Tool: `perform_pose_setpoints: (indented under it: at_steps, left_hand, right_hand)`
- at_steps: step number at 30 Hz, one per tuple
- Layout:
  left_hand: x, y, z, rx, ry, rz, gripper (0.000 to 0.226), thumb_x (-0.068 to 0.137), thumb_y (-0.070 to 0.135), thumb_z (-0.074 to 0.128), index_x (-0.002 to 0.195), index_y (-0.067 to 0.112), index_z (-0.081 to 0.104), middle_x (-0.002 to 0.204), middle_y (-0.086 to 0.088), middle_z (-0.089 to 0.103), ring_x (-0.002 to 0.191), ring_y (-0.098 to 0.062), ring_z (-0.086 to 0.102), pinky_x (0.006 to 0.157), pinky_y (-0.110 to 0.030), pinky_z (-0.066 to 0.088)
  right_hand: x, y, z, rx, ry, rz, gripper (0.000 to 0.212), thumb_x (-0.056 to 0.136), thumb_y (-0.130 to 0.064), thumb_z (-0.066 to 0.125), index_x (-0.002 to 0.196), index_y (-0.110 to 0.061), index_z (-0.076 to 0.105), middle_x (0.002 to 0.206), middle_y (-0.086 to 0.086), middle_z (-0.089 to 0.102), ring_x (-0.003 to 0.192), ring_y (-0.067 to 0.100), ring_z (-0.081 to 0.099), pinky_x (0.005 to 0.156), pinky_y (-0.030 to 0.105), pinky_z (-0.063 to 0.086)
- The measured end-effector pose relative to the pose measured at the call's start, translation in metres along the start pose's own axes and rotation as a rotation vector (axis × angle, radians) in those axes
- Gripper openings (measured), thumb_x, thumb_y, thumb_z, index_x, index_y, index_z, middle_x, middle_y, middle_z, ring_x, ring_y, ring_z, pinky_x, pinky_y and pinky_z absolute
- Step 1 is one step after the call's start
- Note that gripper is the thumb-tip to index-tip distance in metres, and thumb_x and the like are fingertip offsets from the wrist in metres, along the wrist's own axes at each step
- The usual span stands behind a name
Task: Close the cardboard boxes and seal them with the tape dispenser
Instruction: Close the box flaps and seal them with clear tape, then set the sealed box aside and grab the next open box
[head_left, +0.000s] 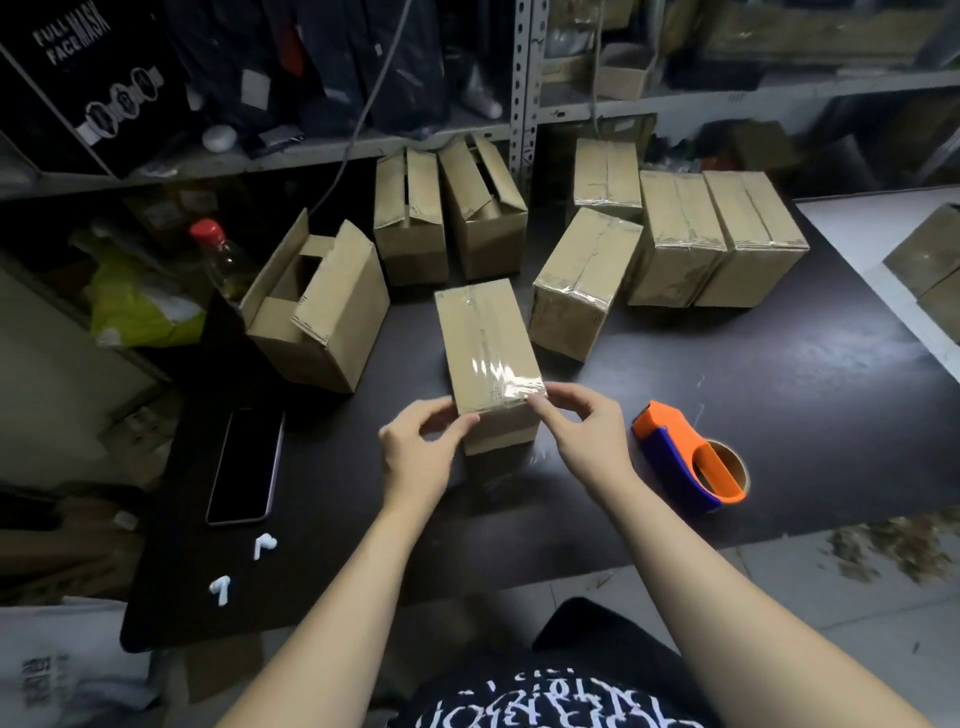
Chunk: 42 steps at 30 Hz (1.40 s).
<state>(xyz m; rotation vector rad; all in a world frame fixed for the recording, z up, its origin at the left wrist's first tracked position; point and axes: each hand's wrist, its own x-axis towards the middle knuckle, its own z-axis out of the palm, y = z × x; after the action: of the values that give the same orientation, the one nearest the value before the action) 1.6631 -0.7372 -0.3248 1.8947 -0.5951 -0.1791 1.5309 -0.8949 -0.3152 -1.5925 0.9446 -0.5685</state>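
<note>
A closed cardboard box (485, 343) stands in the middle of the dark table (727, 395), with clear tape along its top seam and across its near edge. My left hand (421, 447) holds the box's near left corner with curled fingers. My right hand (582, 431) touches the near right corner, its fingers on the tape end there. The orange and blue tape dispenser (685, 462) lies on the table just right of my right hand, untouched. An open box (317, 306) with raised flaps sits to the left. Two untaped boxes (447, 213) stand behind.
Several taped boxes (675, 234) are grouped at the back right. A phone (247, 465) and two white earbuds (241, 569) lie at the left front. A red-capped bottle (218, 254) stands at the table's left edge. Metal shelving (522, 88) runs behind.
</note>
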Motion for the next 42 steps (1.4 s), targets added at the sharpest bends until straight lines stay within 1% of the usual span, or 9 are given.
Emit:
perform_pose_setpoints:
  at_steps: [6,12,15,19,23,26,32,36,42]
  left_hand:
    - [0.049,0.006,0.019,-0.030,-0.064,-0.045,0.027,0.086,0.015,0.084,0.112,0.011,0.080,0.101,0.008,0.074,0.094,0.000,0.070,0.088,-0.020,0.057]
    - [0.091,0.027,0.068,-0.016,-0.114,-0.076,0.027,0.088,0.015,0.082,0.114,0.013,0.079,0.102,0.010,0.074,0.092,0.007,0.067,0.083,-0.005,0.047]
    - [0.100,0.042,0.092,0.017,-0.127,-0.106,0.026,0.086,0.018,0.084,0.112,0.014,0.080,0.102,0.012,0.073,0.096,0.001,0.066,0.081,0.000,0.042]
    - [0.111,0.053,0.102,0.089,-0.196,-0.131,0.032,0.085,0.026,0.085,0.115,0.017,0.079,0.107,0.012,0.074,0.102,-0.001,0.067,0.082,-0.003,0.044]
    - [0.121,0.061,0.078,0.176,-0.226,-0.160,0.040,0.089,0.030,0.081,0.127,0.023,0.072,0.116,0.015,0.067,0.109,-0.002,0.063,0.092,-0.020,0.050]
    - [0.141,0.059,0.053,0.224,-0.110,-0.161,0.036,0.091,0.026,0.079,0.126,0.020,0.073,0.114,0.009,0.071,0.107,-0.007,0.067,0.096,-0.028,0.055]
    - [0.194,0.068,0.039,0.109,0.053,-0.321,0.033,0.094,0.019,0.074,0.127,0.016,0.072,0.106,0.005,0.072,0.092,-0.002,0.066,0.078,-0.014,0.049]
    - [0.238,0.079,0.071,0.034,-0.011,-0.398,0.045,0.095,0.028,0.072,0.137,0.015,0.064,0.117,-0.001,0.071,0.113,-0.019,0.066,0.106,-0.038,0.051]
    - [0.296,0.094,0.111,-0.027,-0.014,-0.528,0.054,0.104,0.036,0.056,0.153,0.014,0.048,0.150,-0.006,0.055,0.137,-0.025,0.051,0.106,-0.028,0.038]
  right_hand:
    - [0.034,-0.009,0.012,-0.005,0.090,0.024,0.024,0.091,-0.035,0.080,0.111,-0.021,0.080,0.101,-0.014,0.077,0.098,-0.001,0.070,0.090,0.021,0.056]
    - [0.074,-0.010,-0.006,-0.021,0.223,0.064,0.026,0.093,-0.031,0.078,0.113,-0.014,0.079,0.100,-0.007,0.078,0.095,0.004,0.072,0.091,0.025,0.057]
    - [0.090,-0.015,-0.024,-0.112,0.305,0.042,0.026,0.093,-0.029,0.076,0.113,-0.011,0.078,0.101,-0.003,0.077,0.093,0.008,0.070,0.086,0.014,0.051]
    - [0.105,-0.026,-0.032,-0.281,0.375,-0.229,0.022,0.091,-0.017,0.073,0.113,-0.011,0.073,0.103,0.001,0.071,0.093,0.019,0.067,0.091,0.032,0.053]
    - [0.125,-0.047,-0.017,-0.379,0.183,-0.370,0.031,0.090,-0.011,0.069,0.121,-0.012,0.071,0.121,0.003,0.069,0.114,0.018,0.060,0.100,0.020,0.040]
    - [0.148,-0.064,-0.003,-0.366,0.000,-0.324,0.037,0.091,-0.013,0.066,0.129,-0.013,0.068,0.125,0.004,0.066,0.118,0.021,0.060,0.103,0.027,0.044]
    - [0.214,-0.101,0.011,-0.396,-0.091,-0.226,0.050,0.094,-0.023,0.064,0.143,-0.017,0.057,0.138,0.006,0.060,0.129,0.022,0.055,0.108,0.036,0.045]
    - [0.257,-0.112,0.023,-0.426,-0.093,-0.149,0.054,0.096,-0.028,0.063,0.148,-0.015,0.054,0.141,0.009,0.061,0.131,0.028,0.056,0.110,0.039,0.046]
    - [0.309,-0.120,0.045,-0.433,-0.154,-0.019,0.065,0.099,-0.039,0.065,0.155,-0.011,0.044,0.147,0.011,0.059,0.136,0.031,0.054,0.112,0.040,0.043]
